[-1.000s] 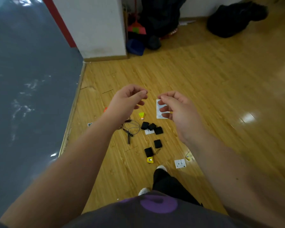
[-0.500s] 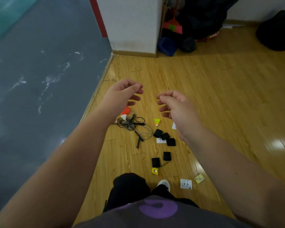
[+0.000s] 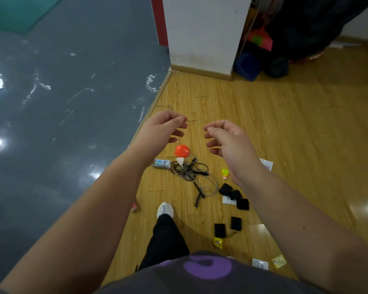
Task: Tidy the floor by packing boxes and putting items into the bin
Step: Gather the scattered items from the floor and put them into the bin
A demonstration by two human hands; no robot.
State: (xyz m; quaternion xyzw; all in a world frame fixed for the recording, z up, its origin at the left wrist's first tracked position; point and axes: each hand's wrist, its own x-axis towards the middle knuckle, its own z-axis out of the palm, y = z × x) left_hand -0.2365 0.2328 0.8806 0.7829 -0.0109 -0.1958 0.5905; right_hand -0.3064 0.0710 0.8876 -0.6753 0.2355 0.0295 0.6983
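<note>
Now | left hand loosely curled, empty | right hand loosely curled, empty | orange disc and tangled black cable on wooden floor beneath

On the wooden floor near its left edge lie an orange disc, a small carton on its side, a tangled black cord, a yellow shuttlecock and flat black pads.
</note>
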